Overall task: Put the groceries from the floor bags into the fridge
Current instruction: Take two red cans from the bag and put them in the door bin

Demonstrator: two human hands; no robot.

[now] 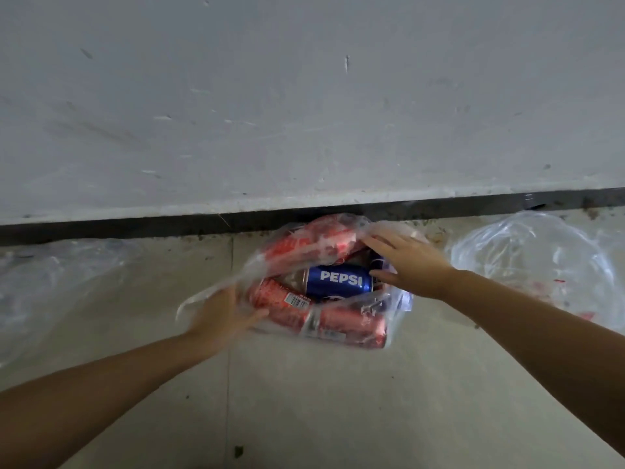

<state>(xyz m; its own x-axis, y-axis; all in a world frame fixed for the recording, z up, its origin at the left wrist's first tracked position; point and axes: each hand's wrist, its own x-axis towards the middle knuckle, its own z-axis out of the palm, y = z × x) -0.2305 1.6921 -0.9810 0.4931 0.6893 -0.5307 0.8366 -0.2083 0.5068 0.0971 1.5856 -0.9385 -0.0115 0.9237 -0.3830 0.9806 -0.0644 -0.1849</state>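
Note:
A clear plastic bag [395, 309] lies on the floor against the wall, filled with several drink cans. A blue Pepsi can [338, 282] lies on its side in the bag's mouth, with red cans [284, 299] around it. My left hand [225, 316] is blurred and grips the bag's left edge and handle. My right hand [406, 262] reaches into the mouth from the right, fingers spread over the top film, thumb touching the end of the Pepsi can. The fridge is out of view.
A second clear bag [527, 262] lies crumpled on the floor to the right, and another clear bag [50, 286] to the left. A scuffed white wall [304, 113] with a dark skirting strip [135, 226] closes off the far side. Tiled floor [338, 401] spreads toward me.

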